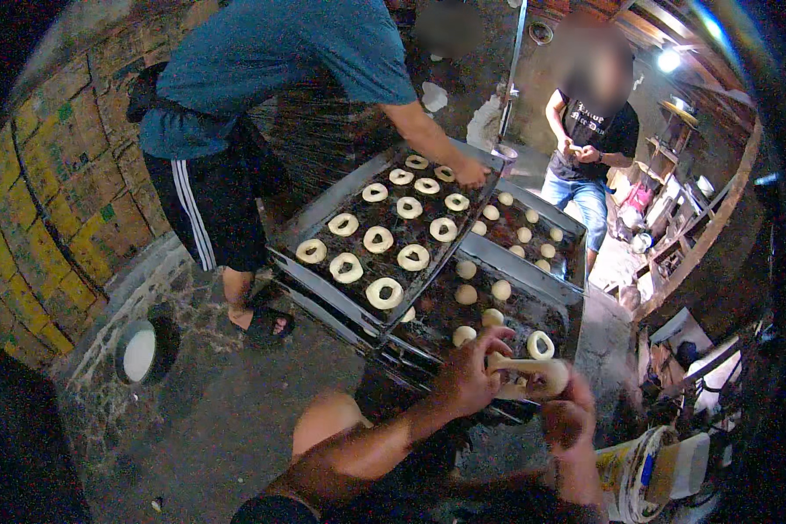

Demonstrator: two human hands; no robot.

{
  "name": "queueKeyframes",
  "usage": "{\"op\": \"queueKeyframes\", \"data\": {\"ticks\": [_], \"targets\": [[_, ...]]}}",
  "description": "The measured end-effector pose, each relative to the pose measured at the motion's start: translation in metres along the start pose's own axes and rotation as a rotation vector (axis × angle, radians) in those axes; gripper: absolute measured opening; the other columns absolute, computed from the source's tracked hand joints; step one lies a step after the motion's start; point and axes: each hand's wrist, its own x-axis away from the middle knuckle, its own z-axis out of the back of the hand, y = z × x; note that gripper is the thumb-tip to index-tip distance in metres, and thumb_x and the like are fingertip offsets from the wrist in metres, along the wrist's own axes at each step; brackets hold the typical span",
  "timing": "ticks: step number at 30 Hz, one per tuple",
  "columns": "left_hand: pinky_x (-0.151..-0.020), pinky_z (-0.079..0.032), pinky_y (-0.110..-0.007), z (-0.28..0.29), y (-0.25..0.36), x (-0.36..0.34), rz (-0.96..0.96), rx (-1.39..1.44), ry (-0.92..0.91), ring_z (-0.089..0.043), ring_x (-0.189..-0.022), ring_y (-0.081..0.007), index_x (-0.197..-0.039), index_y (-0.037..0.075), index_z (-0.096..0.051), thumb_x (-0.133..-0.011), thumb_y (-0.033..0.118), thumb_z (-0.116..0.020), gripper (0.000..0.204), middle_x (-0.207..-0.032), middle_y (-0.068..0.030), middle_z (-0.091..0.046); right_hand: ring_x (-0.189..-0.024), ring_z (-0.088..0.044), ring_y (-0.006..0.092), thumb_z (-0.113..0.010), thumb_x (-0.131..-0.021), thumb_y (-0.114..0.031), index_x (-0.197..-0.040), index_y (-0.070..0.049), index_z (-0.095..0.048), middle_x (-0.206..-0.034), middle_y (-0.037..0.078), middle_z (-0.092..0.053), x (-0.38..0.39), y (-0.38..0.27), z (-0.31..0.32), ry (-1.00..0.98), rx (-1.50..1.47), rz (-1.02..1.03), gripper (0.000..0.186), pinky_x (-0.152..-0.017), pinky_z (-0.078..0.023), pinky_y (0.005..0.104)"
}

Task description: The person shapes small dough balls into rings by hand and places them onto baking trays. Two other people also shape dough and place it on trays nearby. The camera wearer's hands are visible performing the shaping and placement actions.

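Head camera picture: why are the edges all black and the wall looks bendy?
In the head view, the fisheye lens leaves dark corners and bends the block wall near the rim. One bright lamp glares at upper right. The trays are dimly lit. The left hand and right hand, holding a dough piece, look slightly soft.

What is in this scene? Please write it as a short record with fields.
place: dim workshop, stone floor
left hand: grips one end of a dough strip
right hand: holds the other end
near tray: dough balls, one ring
upper tray: dough rings in rows
co-worker's hand: at the upper tray's far end
second person: stands behind the trays
left floor: round white bowl
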Motion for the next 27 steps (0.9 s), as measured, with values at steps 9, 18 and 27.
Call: {"op": "queueKeyframes", "data": {"ticks": [9, 18, 27], "targets": [[-0.068, -0.052, -0.028, 0.028, 0.054, -0.011, 0.769, 1.26, -0.485, -0.064, -0.084, -0.0153, -0.138, 0.012, -0.041, -0.097, 0.028, -0.053, 0.046, -0.101, -0.0054, -0.061, -0.09, -0.063, 0.0206, -0.074, -0.07, -0.008, -0.147, -0.011, -0.031, -0.109, 0.008, -0.057, -0.026, -0.033, -0.029, -0.133, -0.099, 0.011, 0.088, -0.071, -0.054, 0.0295], [-0.063, -0.045, -0.027, 0.033, 0.044, -0.012, 0.692, 1.306, -0.234, -0.053, -0.069, -0.0131, -0.135, 0.011, -0.049, -0.097, 0.037, -0.054, 0.046, -0.088, -0.0038, -0.059, -0.094, -0.063, 0.0198, -0.065, -0.088, -0.007, -0.119, -0.002, -0.057, -0.104, 0.009, -0.065, -0.022, -0.023, 0.003, -0.263, -0.265, -0.157, 0.033, -0.081, -0.051, 0.0328], [-0.111, -0.033, -0.057, -0.004, 0.019, -0.03, 0.766, 1.338, -0.102, -0.044, -0.134, -0.0396, -0.145, 0.014, -0.039, -0.088, 0.046, -0.059, 0.069, -0.147, -0.0262, -0.042, -0.065, -0.056, 0.0103, -0.06, -0.089, -0.008, -0.1, -0.002, -0.061, -0.078, 0.002, -0.06, -0.138, -0.028, 0.115, 0.063, 0.158, -0.205, 0.013, -0.06, -0.05, 0.0259]]}}
